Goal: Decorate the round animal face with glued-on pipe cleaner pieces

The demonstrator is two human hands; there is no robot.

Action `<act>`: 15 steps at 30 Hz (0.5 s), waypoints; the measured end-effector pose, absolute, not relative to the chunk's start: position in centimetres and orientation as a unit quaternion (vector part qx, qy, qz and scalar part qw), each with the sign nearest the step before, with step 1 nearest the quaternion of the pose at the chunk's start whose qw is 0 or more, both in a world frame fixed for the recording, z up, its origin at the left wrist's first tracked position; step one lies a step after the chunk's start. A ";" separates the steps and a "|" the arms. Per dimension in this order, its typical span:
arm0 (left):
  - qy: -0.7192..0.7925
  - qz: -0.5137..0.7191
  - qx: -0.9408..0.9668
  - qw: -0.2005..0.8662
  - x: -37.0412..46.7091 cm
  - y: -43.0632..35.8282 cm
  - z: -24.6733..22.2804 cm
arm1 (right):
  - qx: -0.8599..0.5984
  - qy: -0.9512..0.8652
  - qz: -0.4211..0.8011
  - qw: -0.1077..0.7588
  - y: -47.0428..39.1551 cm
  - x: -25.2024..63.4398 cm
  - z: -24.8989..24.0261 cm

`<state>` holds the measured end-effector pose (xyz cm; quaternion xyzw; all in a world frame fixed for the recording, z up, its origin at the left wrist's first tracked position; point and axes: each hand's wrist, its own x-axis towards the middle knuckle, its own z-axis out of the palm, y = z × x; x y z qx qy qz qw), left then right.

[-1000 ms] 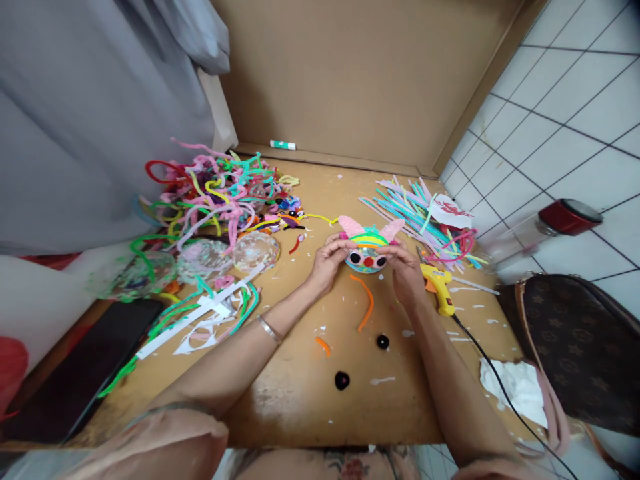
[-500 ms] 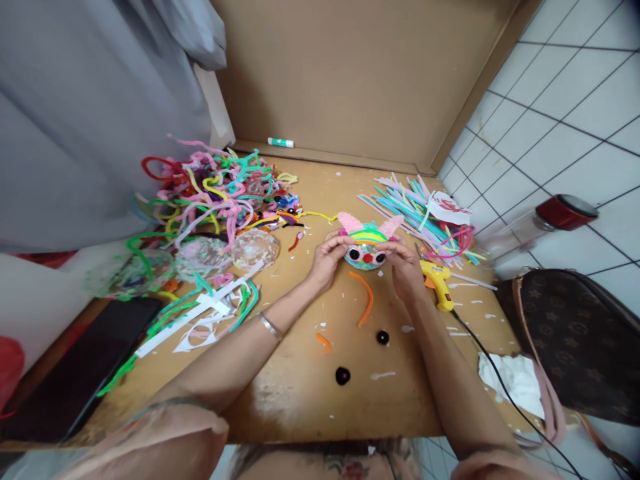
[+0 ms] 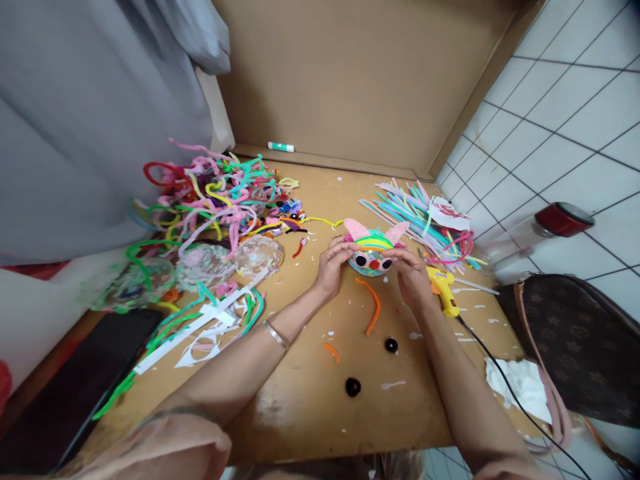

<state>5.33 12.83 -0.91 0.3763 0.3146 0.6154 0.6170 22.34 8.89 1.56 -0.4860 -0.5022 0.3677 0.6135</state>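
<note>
Left hand point(image 3: 334, 265) and right hand point(image 3: 414, 272) pinching opposite sides of the eared face figure point(image 3: 372, 253), between them at the table point(image 3: 295, 380); likely light, firm-bodied, pink ears point(image 3: 398, 233) soft and easily bent, sides the better hold.

A hand could pass over the bare tabletop point(image 3: 295, 400) between the left forearm point(image 3: 235, 369) and the black round pieces point(image 3: 353, 387), but the pipe-cleaner heap point(image 3: 220, 193) blocks the far left, the corded yellow glue gun point(image 3: 444, 293) the right.

Soft light, faint shadows, stretched edges
</note>
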 end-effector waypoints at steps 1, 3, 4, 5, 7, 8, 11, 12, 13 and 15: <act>0.308 0.616 0.377 0.620 5.4 12.8 -0.8 | -0.489 -0.498 0.366 0.616 8.9 22.4 1.5; 0.293 0.616 0.386 0.622 5.4 12.7 -0.7 | -0.496 -0.492 0.365 0.616 8.9 22.4 1.4; 0.293 0.617 0.391 0.618 5.4 12.7 -0.7 | -0.499 -0.492 0.365 0.613 8.9 22.4 1.4; 0.295 0.618 0.395 0.613 5.4 12.6 -0.7 | -0.501 -0.493 0.364 0.611 8.9 22.4 1.5; 0.298 0.620 0.396 0.608 5.5 12.5 -0.6 | -0.500 -0.497 0.362 0.610 8.9 22.3 1.6; 0.299 0.620 0.394 0.609 5.5 12.5 -0.6 | -0.499 -0.498 0.359 0.612 8.8 22.2 1.7; 0.302 0.620 0.387 0.612 5.6 12.5 -0.5 | -0.497 -0.491 0.354 0.622 8.7 21.8 2.0; 0.303 0.621 0.385 0.612 5.6 12.5 -0.5 | -0.498 -0.488 0.354 0.624 8.7 21.7 2.1; 0.303 0.622 0.383 0.611 5.6 12.5 -0.4 | -0.499 -0.486 0.353 0.625 8.7 21.7 2.2; 0.302 0.622 0.381 0.614 5.6 12.6 -0.4 | -0.501 -0.487 0.350 0.624 8.6 21.6 2.2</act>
